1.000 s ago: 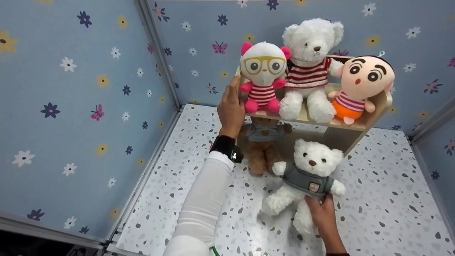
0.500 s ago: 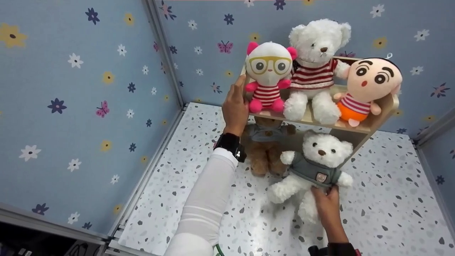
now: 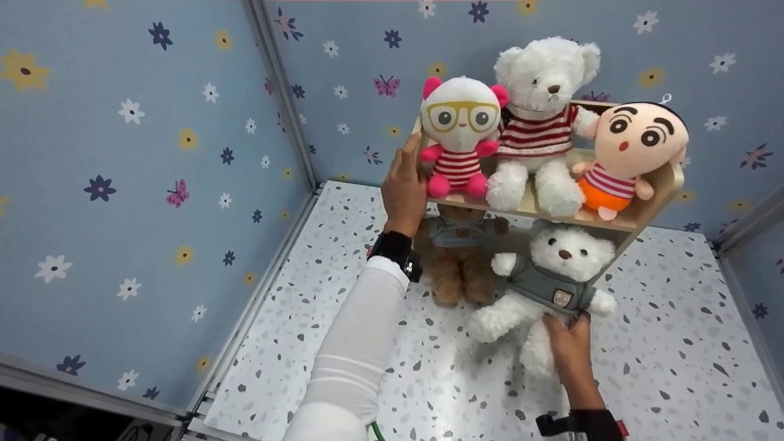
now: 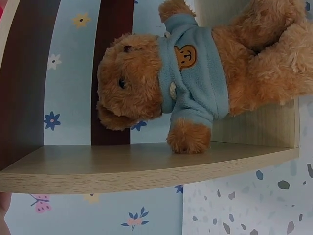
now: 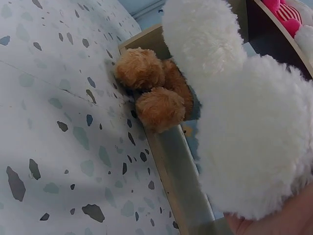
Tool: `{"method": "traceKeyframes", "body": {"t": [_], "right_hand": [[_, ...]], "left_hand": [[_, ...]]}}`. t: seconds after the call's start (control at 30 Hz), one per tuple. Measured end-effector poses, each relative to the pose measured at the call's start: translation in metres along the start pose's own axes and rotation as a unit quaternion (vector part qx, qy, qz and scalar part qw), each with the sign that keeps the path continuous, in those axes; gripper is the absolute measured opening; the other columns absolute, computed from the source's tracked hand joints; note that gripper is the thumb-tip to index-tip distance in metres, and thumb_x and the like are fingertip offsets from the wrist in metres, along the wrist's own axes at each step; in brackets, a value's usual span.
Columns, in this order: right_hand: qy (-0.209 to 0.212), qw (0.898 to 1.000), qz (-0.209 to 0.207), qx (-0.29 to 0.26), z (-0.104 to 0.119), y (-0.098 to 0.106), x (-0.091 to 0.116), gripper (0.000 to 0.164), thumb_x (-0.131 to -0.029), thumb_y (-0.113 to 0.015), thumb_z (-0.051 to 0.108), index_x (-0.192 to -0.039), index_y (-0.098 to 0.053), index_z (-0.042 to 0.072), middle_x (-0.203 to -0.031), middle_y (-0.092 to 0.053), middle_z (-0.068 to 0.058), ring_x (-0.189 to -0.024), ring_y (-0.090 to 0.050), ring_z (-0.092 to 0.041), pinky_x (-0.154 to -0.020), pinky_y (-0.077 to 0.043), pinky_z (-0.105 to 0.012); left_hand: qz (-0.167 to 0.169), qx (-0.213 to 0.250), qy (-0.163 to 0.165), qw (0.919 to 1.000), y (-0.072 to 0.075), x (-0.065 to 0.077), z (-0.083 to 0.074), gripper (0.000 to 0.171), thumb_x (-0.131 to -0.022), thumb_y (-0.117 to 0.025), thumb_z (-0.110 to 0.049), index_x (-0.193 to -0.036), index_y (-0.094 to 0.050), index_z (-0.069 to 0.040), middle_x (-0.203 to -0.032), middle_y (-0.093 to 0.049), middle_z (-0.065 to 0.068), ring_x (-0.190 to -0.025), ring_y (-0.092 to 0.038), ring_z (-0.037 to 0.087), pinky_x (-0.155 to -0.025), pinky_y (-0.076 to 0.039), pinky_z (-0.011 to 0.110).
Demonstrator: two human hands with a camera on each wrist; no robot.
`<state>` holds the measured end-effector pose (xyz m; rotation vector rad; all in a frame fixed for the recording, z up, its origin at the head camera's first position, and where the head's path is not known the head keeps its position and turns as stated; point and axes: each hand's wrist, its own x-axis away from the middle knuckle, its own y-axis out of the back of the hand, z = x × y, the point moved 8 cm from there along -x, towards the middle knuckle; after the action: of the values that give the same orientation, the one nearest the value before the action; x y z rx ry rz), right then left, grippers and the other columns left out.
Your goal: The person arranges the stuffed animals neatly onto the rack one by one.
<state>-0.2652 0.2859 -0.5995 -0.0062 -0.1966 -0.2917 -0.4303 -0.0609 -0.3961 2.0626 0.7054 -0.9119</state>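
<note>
My right hand (image 3: 569, 346) grips a white teddy bear (image 3: 539, 309) in a dark grey sweater by its lower body, in front of the shelf's lower level. In the right wrist view the bear's white fluffy legs (image 5: 254, 132) fill much of the picture. My left hand (image 3: 404, 187) rests against the left side panel of the wooden shelf (image 3: 527, 211), fingers pointing up along it. Inside the lower level sits a brown teddy bear (image 4: 195, 73) in a light blue sweater, just right of my left wrist in the head view.
On the top level sit a pink-eared doll with yellow glasses (image 3: 460, 131), a white bear in a red striped sweater (image 3: 542, 128) and a black-haired doll in orange shorts (image 3: 631, 159). The speckled tabletop (image 3: 674, 331) is bounded by blue flowered walls (image 3: 122, 214).
My right hand has carried the white bear in the grey sweater up and right, closer to the shelf's lower level. My left hand stays on the side panel; the head view has shifted slightly.
</note>
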Motion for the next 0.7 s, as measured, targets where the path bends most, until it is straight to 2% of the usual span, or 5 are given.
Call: {"method": "traceKeyframes", "body": {"t": [0.23, 0.4, 0.57, 0.7], "right_hand": [[-0.001, 1.000, -0.012, 0.015, 0.002, 0.000, -0.008, 0.067, -0.100, -0.055, 0.002, -0.153, -0.014, 0.002, -0.163, -0.032, -0.018, -0.150, -0.031, -0.024, -0.118, -0.032, -0.024], [0.004, 0.999, -0.011, 0.035, 0.004, -0.001, -0.013, 0.073, -0.100, -0.058, 0.005, -0.156, -0.012, 0.001, -0.164, -0.028, -0.021, -0.152, -0.028, -0.026, -0.115, -0.033, -0.026], [0.021, 0.999, -0.021, 0.041, 0.005, -0.002, -0.017, 0.071, -0.098, -0.057, 0.002, -0.155, -0.014, 0.001, -0.161, -0.033, -0.020, -0.148, -0.032, -0.024, -0.106, -0.034, -0.015], [0.037, 0.998, -0.026, 0.036, 0.008, -0.004, -0.022, 0.074, -0.096, -0.055, -0.001, -0.157, -0.013, 0.002, -0.161, -0.035, -0.017, -0.146, -0.036, -0.021, -0.103, -0.034, -0.009]], "left_hand": [[0.001, -0.014, 0.001, 0.9999, 0.001, 0.000, 0.001, 0.059, -0.095, -0.065, -0.004, -0.143, -0.038, -0.027, -0.112, -0.068, 0.008, -0.090, -0.068, 0.026, -0.066, -0.055, 0.038], [0.004, -0.011, 0.001, 0.9999, 0.002, 0.000, 0.000, 0.062, -0.094, -0.066, -0.004, -0.143, -0.038, -0.027, -0.112, -0.067, 0.009, -0.095, -0.068, 0.027, -0.068, -0.056, 0.038], [0.002, -0.009, -0.013, 0.9999, 0.000, 0.001, -0.003, 0.059, -0.096, -0.063, -0.003, -0.145, -0.038, -0.025, -0.112, -0.066, 0.010, -0.094, -0.067, 0.026, -0.066, -0.053, 0.037], [-0.006, -0.014, -0.009, 0.9998, 0.001, 0.002, -0.001, 0.057, -0.098, -0.062, -0.004, -0.145, -0.039, -0.025, -0.111, -0.066, 0.009, -0.093, -0.068, 0.026, -0.066, -0.054, 0.036]]}}
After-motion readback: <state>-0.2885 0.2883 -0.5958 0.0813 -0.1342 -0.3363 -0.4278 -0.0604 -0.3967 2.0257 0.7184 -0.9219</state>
